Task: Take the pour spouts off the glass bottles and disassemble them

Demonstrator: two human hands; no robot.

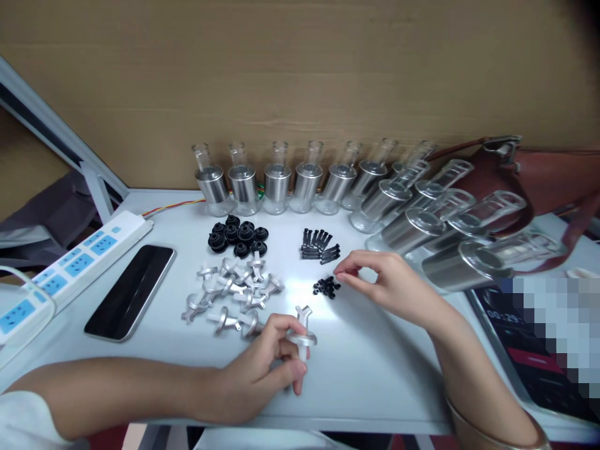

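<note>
My left hand is closed on a silver metal fitting, a round flange with a stem below and a forked top. More silver fittings like it lie in a heap to the left. My right hand reaches the edge of a small pile of black nuts, its thumb and forefinger pinched together. Whether a nut is between those fingertips is too small to make out. Behind the nuts lies a group of black screws. Black round knob-like parts are piled at the back left.
Several glass bottles with metal sleeves stand along the back and right. A power strip and a dark phone lie at left. On the right are a brown bag and a tablet-like screen showing a timer.
</note>
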